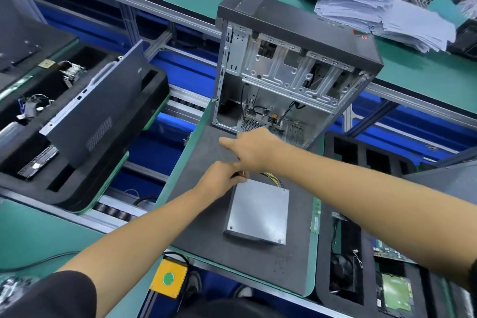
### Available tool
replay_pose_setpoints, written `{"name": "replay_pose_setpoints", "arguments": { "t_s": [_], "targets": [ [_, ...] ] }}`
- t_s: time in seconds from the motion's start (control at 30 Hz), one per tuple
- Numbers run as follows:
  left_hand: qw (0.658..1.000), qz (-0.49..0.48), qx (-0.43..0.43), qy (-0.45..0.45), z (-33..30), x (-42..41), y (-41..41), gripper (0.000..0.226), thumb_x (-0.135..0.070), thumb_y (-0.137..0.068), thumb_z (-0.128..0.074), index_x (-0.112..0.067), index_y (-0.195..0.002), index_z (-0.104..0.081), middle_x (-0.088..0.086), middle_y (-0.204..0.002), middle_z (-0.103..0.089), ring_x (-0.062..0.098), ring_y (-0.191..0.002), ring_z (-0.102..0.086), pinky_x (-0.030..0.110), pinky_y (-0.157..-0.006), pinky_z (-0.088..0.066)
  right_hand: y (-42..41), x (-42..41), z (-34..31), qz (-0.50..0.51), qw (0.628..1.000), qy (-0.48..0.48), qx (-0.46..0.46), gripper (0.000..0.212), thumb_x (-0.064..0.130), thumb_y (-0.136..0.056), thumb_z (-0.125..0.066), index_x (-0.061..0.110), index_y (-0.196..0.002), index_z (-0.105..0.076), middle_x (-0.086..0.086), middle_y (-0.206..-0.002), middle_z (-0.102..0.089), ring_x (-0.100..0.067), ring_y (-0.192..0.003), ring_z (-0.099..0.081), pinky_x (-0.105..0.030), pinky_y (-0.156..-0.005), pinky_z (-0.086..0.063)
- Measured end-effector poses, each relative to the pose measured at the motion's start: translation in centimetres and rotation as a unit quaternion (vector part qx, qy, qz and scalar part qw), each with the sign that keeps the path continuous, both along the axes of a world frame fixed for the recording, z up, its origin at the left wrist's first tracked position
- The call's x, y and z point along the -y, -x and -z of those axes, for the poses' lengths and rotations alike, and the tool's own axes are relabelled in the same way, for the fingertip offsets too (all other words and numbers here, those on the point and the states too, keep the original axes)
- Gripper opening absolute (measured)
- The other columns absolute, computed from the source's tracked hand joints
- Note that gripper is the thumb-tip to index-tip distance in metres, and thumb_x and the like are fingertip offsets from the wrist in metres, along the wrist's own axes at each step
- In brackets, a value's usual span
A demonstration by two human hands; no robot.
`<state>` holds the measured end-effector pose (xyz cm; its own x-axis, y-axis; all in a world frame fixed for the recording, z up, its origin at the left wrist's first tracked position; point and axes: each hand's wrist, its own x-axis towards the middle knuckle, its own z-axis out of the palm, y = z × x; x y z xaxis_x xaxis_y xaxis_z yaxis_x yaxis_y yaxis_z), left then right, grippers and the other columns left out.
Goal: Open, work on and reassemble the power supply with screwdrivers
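Power supply (pixel 258 210) is laid flat on the dark mat (pixel 206 214) of the green-edged surface (pixel 313 261), near the mat's right side. Plain grey metal box, lid closed, top face bare. Small screws are seen at three lid corners; the far-left corner is hidden under the left hand. A bundle of yellow, black and purple wires (pixel 271 179) is seen leaving the far edge, running under the right wrist.

Left hand (pixel 222 178) is placed at the far-left corner of the box, fingers curled round something thin and dark; what it is cannot be told, and contact with the box itself cannot be told.

Right hand (pixel 254 151) is held just beyond the left one, over the mat between box and PC case (pixel 291 64). Index finger is stretched out to the left, remaining fingers are bent underneath; whether anything is held cannot be told.

PC case is stood upright at the far end of the mat, side panel off, bare metal drive cage and loose cables exposed.

A black foam tray (pixel 85 183) with a dark side panel (pixel 103 111) leaned in it is seen on the left. A second foam tray (pixel 343 217) with parts is seen on the right. A paper stack (pixel 366 5) is seen far right. A yellow box with a green button (pixel 169 279) is mounted below the near edge.
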<state>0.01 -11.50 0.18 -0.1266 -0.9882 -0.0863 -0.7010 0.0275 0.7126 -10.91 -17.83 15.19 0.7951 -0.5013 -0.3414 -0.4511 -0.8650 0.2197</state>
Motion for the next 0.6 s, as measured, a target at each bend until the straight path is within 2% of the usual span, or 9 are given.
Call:
{"name": "replay_pose_setpoints", "arguments": {
  "t_s": [0.07, 0.13, 0.2, 0.27, 0.3, 0.37, 0.43, 0.53, 0.6],
  "targets": [
    [1.000, 0.023, 0.007, -0.004, -0.1, 0.1, 0.0, 0.011, -0.024, -0.093, -0.074, -0.020, -0.104, -0.076, -0.010, -0.095, -0.075, 0.013, -0.093, -0.069, 0.025, -0.080, -0.051, 0.6, 1.2, -1.5, -0.147, 0.987, 0.028, -0.053, 0.032, 0.039, -0.100, -0.047, 0.028, -0.128, -0.036, -0.001, -0.090, -0.047, -0.024, -0.051, -0.037, -0.031, -0.046, -0.020],
    [1.000, 0.018, 0.011, -0.020, -0.1, 0.3, 0.2, 0.012, -0.026, -0.094, -0.073, -0.019, -0.104, -0.076, -0.006, -0.101, -0.076, 0.014, -0.096, -0.068, 0.031, -0.088, -0.053, 1.1, 1.8, -2.1, -0.264, 0.960, 0.013, -0.090, 0.022, 0.034, -0.101, -0.047, 0.027, -0.121, -0.042, -0.001, -0.093, -0.056, -0.029, -0.055, -0.042, -0.032, -0.048, -0.026],
    [0.999, 0.013, -0.016, -0.035, 0.1, 0.4, 0.1, 0.013, -0.024, -0.093, -0.075, -0.018, -0.105, -0.075, -0.006, -0.099, -0.075, 0.012, -0.093, -0.068, 0.031, -0.091, -0.053, 1.3, 2.0, -1.9, -0.296, 0.951, -0.011, -0.086, 0.012, 0.030, -0.100, -0.046, 0.024, -0.110, -0.043, -0.002, -0.091, -0.061, -0.030, -0.061, -0.047, -0.034, -0.050, -0.031],
    [0.997, 0.028, -0.053, -0.040, 0.1, 0.5, -0.2, 0.014, -0.021, -0.093, -0.075, -0.019, -0.107, -0.073, -0.012, -0.093, -0.073, 0.005, -0.090, -0.066, 0.025, -0.090, -0.052, 1.6, 2.2, -1.4, -0.238, 0.969, -0.030, -0.051, 0.008, 0.029, -0.099, -0.044, 0.023, -0.099, -0.039, -0.001, -0.081, -0.061, -0.031, -0.062, -0.049, -0.033, -0.049, -0.027],
    [0.996, 0.032, -0.066, -0.043, 0.1, 0.6, -0.5, 0.010, -0.024, -0.093, -0.075, -0.025, -0.103, -0.071, -0.016, -0.089, -0.070, 0.000, -0.085, -0.063, 0.019, -0.084, -0.050, 1.8, 2.2, -1.1, -0.189, 0.981, -0.037, -0.029, 0.010, 0.027, -0.098, -0.045, 0.023, -0.095, -0.036, 0.000, -0.073, -0.058, -0.031, -0.060, -0.047, -0.032, -0.048, -0.023],
    [0.997, 0.024, -0.061, -0.037, -0.5, 0.6, -0.6, 0.013, -0.042, -0.093, -0.072, -0.042, -0.086, -0.060, -0.026, -0.086, -0.067, -0.007, -0.078, -0.059, 0.012, -0.067, -0.042, 2.1, 2.1, -0.4, -0.093, 0.994, -0.062, 0.012, 0.015, 0.023, -0.095, -0.048, 0.023, -0.091, -0.034, 0.000, -0.063, -0.048, -0.027, -0.055, -0.042, -0.033, -0.047, -0.020],
    [0.999, -0.006, -0.045, 0.001, -0.8, 0.4, -0.4, 0.016, -0.058, -0.091, -0.062, -0.043, -0.083, -0.060, -0.032, -0.080, -0.066, -0.008, -0.079, -0.060, 0.011, -0.060, -0.040, 2.3, 1.9, 0.1, -0.002, 0.995, -0.094, 0.036, 0.015, 0.020, -0.093, -0.051, 0.021, -0.090, -0.036, -0.003, -0.065, -0.050, -0.030, -0.059, -0.046, -0.034, -0.050, -0.027],
    [0.995, -0.017, -0.082, 0.057, -1.1, 0.0, 0.4, 0.027, -0.058, -0.090, -0.051, -0.041, -0.104, -0.067, -0.029, -0.086, -0.071, -0.004, -0.081, -0.067, 0.014, -0.068, -0.049, 2.9, 1.8, 0.3, 0.089, 0.987, -0.128, 0.050, 0.014, 0.021, -0.093, -0.052, 0.018, -0.090, -0.039, -0.005, -0.070, -0.053, -0.033, -0.069, -0.053, -0.036, -0.051, -0.030],
    [0.991, 0.007, -0.112, 0.069, -1.2, 0.1, 0.4, 0.030, -0.053, -0.093, -0.054, -0.033, -0.103, -0.074, -0.023, -0.088, -0.074, -0.003, -0.078, -0.069, 0.018, -0.078, -0.052, 3.1, 2.1, -0.1, 0.071, 0.990, -0.117, 0.022, 0.022, 0.034, -0.095, -0.052, 0.020, -0.094, -0.035, -0.002, -0.071, -0.051, -0.032, -0.070, -0.055, -0.036, -0.055, -0.033]
  ]
}}
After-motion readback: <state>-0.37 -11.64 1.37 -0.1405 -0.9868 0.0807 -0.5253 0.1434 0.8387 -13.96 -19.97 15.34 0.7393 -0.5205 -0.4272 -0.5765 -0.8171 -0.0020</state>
